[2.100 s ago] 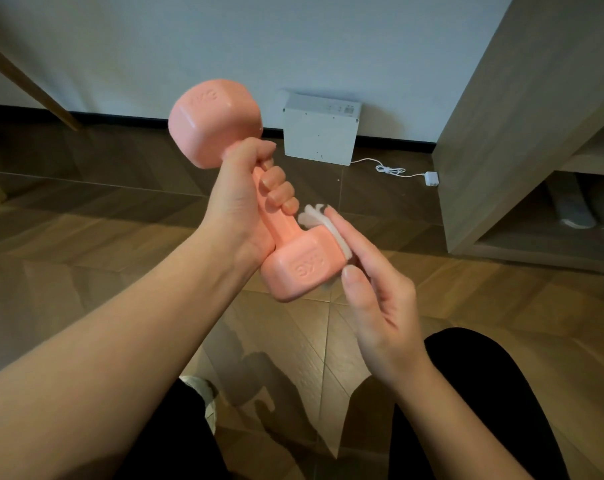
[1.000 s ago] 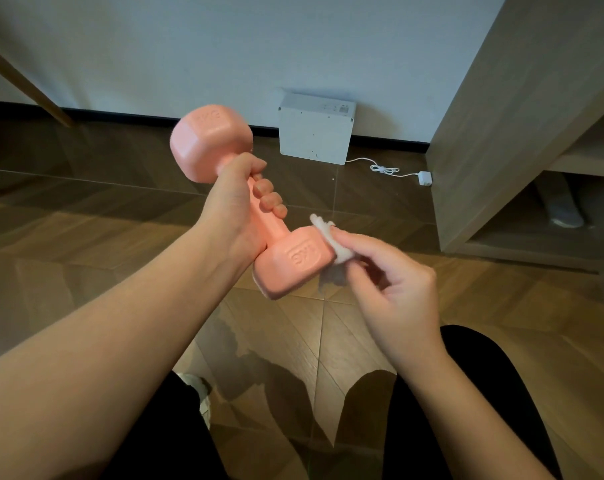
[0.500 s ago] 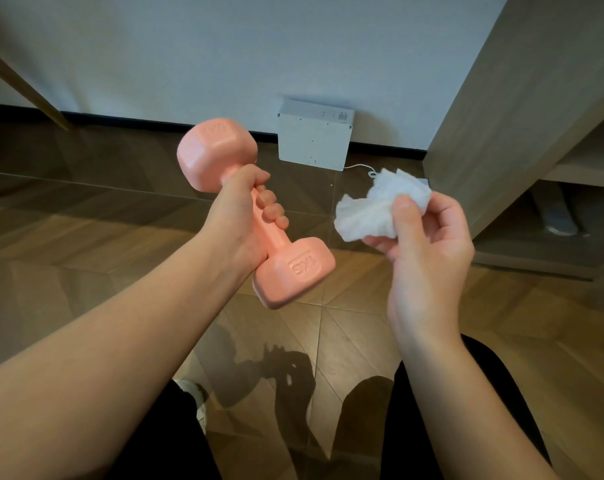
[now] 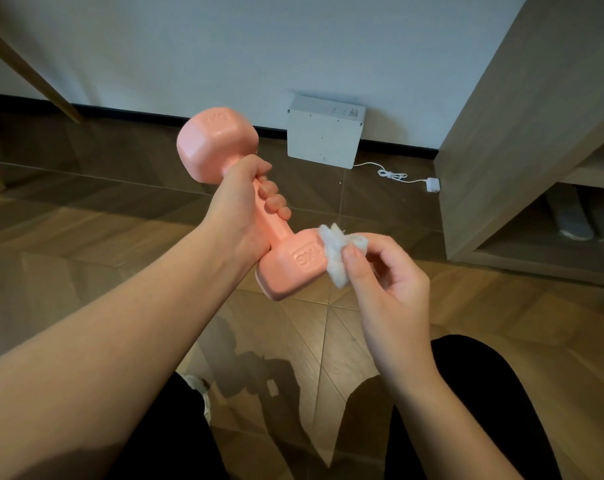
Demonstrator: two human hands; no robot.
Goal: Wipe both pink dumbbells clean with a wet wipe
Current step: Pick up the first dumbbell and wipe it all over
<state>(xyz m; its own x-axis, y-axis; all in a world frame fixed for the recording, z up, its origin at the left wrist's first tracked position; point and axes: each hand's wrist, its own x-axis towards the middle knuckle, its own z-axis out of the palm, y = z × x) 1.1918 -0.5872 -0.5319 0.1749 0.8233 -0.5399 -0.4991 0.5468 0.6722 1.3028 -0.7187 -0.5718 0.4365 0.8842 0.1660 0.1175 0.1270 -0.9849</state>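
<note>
My left hand (image 4: 246, 209) is wrapped around the handle of a pink dumbbell (image 4: 217, 140), which is held in the air at a slant, one head up and far, the other head low and near. My right hand (image 4: 390, 278) pinches a crumpled white wet wipe (image 4: 335, 256) and presses it against the right side of the near head. Only one pink dumbbell is in view.
A white box (image 4: 323, 133) leans against the wall, with a white cable and plug (image 4: 432, 184) on the wooden floor beside it. A wooden cabinet (image 4: 522, 133) stands at the right. Slanted wooden legs (image 4: 27, 71) are at the far left. My dark-clothed knees are below.
My right hand had lifted the wipe away from the dumbbell half a second ago; now it is back against the near head. The dumbbell has stayed in my left hand's grip.
</note>
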